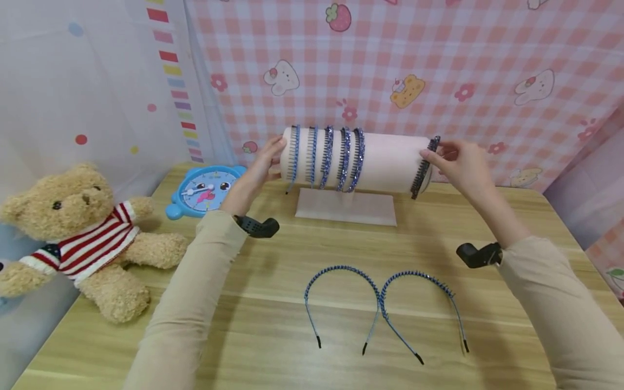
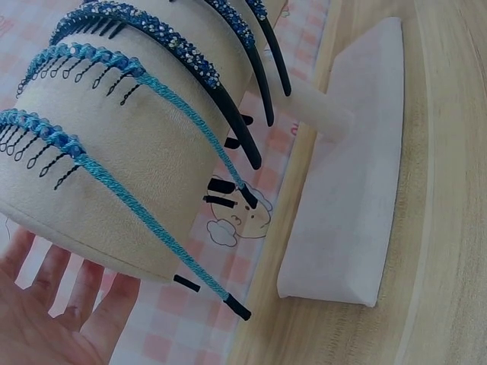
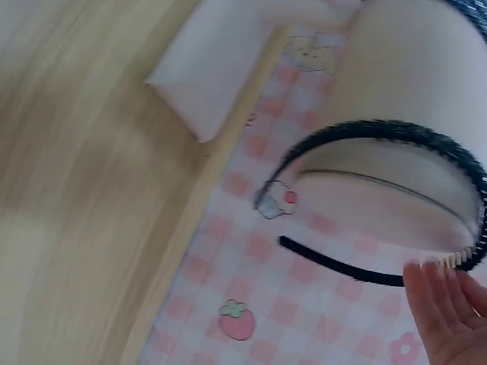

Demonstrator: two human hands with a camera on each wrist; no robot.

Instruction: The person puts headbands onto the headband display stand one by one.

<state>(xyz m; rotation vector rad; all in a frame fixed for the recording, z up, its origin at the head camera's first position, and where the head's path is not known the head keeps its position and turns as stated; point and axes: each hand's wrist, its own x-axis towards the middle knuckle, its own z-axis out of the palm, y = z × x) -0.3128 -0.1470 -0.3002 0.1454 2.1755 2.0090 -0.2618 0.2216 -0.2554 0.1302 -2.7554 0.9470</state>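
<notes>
A pale padded headband display roll [image 1: 392,160] stands on a flat base [image 1: 346,208] at the back of the table. Two thin blue braided headbands and several glittery blue ones ring its left half. My left hand [image 1: 258,170] supports the roll's left end, fingers fairly straight, as the left wrist view also shows. At the right end, my right hand [image 1: 465,162] pinches a black toothed headband [image 1: 423,168] between thumb and fingers. In the right wrist view that headband [image 3: 380,131] loops around the end of the roll, its near tip hanging free.
Two blue beaded headbands [image 1: 341,268] [image 1: 414,273] lie touching on the table's front. A teddy bear [image 1: 92,238] in a striped sweater sits at left, beside a blue toy clock [image 1: 207,187]. A pink checked cloth [image 1: 390,49] hangs behind the table.
</notes>
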